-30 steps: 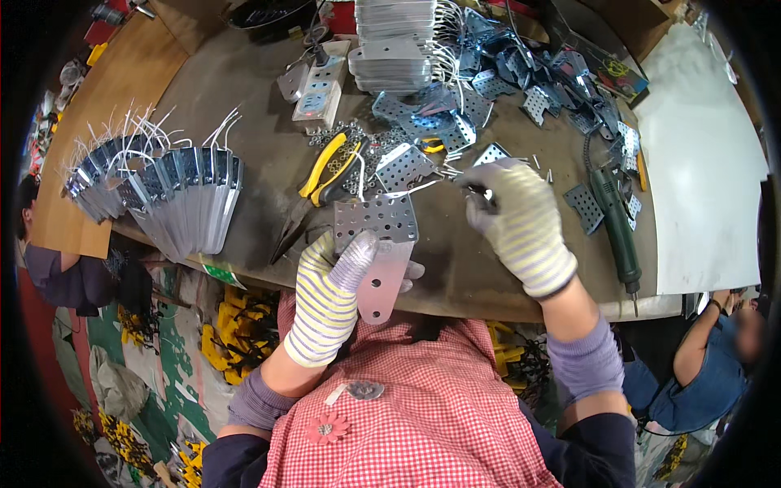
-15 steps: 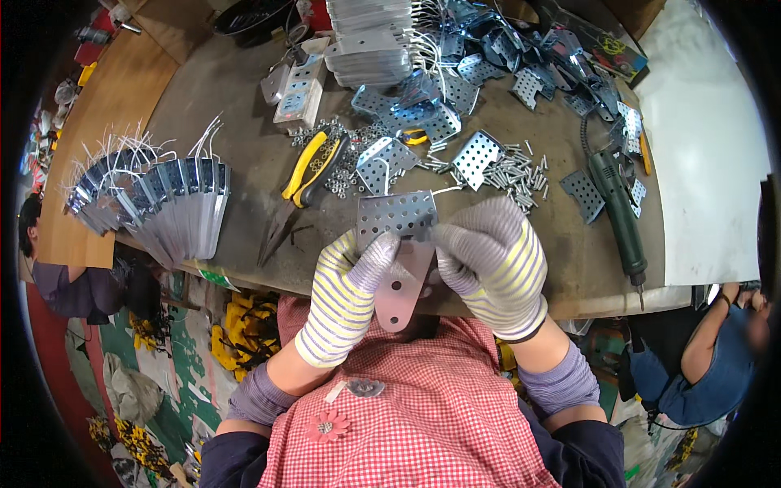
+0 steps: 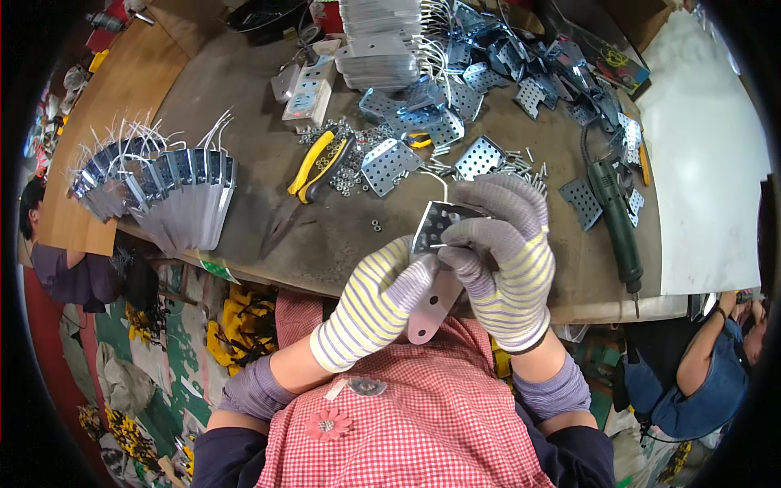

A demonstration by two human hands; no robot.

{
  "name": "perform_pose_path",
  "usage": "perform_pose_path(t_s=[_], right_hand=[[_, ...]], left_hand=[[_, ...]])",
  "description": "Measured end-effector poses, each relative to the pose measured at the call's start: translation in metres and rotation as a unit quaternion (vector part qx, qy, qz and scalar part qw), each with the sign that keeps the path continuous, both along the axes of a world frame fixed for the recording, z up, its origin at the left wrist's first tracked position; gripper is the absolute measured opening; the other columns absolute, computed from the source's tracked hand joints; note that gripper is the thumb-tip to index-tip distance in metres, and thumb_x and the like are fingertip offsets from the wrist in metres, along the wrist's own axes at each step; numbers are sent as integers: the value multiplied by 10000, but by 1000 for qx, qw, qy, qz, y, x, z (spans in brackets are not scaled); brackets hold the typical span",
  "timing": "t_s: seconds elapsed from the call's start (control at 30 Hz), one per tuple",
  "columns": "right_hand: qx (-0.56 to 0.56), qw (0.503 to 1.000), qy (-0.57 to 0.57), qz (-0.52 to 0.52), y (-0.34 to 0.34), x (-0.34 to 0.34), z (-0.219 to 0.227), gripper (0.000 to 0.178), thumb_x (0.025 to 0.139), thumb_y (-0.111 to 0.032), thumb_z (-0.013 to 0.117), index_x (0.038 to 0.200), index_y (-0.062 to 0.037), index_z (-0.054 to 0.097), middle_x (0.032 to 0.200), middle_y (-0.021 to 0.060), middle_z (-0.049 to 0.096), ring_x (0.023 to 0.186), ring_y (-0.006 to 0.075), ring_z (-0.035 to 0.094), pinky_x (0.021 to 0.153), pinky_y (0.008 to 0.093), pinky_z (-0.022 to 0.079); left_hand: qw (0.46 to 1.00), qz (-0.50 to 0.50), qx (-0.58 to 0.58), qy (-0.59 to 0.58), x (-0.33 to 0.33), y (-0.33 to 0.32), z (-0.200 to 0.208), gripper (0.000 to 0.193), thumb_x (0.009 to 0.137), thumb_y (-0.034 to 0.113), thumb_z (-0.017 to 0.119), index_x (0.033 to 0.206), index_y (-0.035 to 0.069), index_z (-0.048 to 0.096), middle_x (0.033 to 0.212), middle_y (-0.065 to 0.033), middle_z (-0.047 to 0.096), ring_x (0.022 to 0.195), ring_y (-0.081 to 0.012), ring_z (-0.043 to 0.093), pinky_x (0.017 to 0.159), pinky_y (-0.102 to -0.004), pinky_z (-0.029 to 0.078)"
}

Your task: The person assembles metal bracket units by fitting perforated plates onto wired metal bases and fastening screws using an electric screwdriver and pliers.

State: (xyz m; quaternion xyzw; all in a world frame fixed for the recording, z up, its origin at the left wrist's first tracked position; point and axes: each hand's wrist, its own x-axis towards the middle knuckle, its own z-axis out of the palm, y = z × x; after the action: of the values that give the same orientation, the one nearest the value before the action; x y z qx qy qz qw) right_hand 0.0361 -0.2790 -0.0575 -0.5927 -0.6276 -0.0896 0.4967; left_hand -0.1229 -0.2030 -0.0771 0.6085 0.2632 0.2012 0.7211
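Fanned plates: wired metal, spread left of the pliers.
Pliers: yellow-and-black handles, loose nuts beside them.
Left hand: gloved, right of the pliers and nearer the body — clasping the pale plate, thumb on its face.
Pale plate: held up, perforated bracket at its far end, right of the pliers.
Right hand: gloved, farther right of the pliers, fingers curled over the bracket — cannot tell what they pinch.
Power screwdriver: green, well right of the pliers.
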Motion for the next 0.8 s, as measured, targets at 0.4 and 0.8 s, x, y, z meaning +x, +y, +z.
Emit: perform_pose_path(t_s=[0.4, 0.8], right_hand=[[-20, 984, -169, -62, -14, -8, -8, 314, 625, -251, 744, 925, -177, 687, 1135, 97, 608, 1035, 323, 564, 823, 447, 487], [-159, 904, 372, 139, -32, -18, -25, 677, 777, 27, 517, 1437, -21, 374, 1480, 208, 349, 1345, 320, 405, 1093, 377, 316]], left_hand=[[988, -98, -102, -62, -2, -10, 0, 425, 951, 261, 512, 1263, -23, 458, 1033, -90, 606, 915, -162, 594, 801, -288, 482], [962, -45, 261, -69, 4, 11, -1, 742, 924, 163, 565, 1493, -37, 133, 1541, -232, 216, 1439, -325, 209, 1149, -378, 196]])
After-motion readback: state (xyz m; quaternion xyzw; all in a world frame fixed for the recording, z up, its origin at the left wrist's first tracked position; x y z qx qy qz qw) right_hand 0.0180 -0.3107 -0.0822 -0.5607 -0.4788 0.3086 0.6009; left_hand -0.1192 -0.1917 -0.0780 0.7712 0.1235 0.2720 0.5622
